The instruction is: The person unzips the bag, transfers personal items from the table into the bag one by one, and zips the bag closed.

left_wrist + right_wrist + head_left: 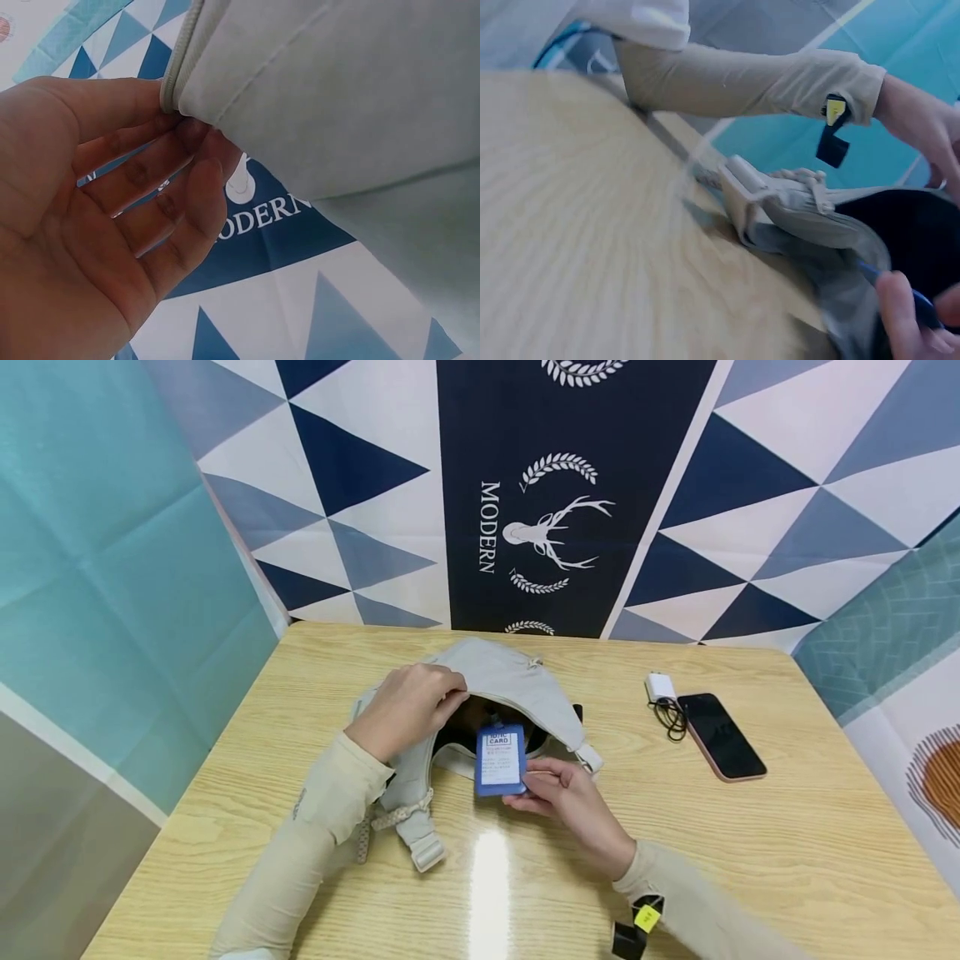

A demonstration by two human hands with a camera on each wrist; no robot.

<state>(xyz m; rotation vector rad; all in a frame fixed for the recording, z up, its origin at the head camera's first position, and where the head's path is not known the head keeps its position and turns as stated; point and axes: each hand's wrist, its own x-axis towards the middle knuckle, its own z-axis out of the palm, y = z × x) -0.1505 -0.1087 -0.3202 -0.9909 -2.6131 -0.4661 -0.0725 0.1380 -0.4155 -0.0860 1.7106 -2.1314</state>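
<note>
We are holding a blue ID card (500, 764) at the gaping mouth of a pale grey bag (491, 664), its printed face turning up toward us, its top overlapping the dark opening and its lower end sticking out on our side; how far the top is reaching inside, we cannot tell. Our right hand (573, 806) is pinching the card's lower right corner between thumb and fingers, while our left hand (408, 702) is pinching the zipped upper edge of the bag and holding it up, its other fingers curving loosely together. We are probably in the middle of passing the card through the mouth, though whether in or out the view is not settling. Either way, the next move is likely calling for a steady left pinch on that edge and a level right hand, so that the card is clearing the zip. A strap buckle (428, 852) is lying in front of the bag on the wooden table (810, 860). Well off to the right, a phone (722, 737) is lying beside a white charger (660, 687) and a coiled dark cable (670, 718). Behind everything, a patterned cloth (367, 452) is hanging.
</note>
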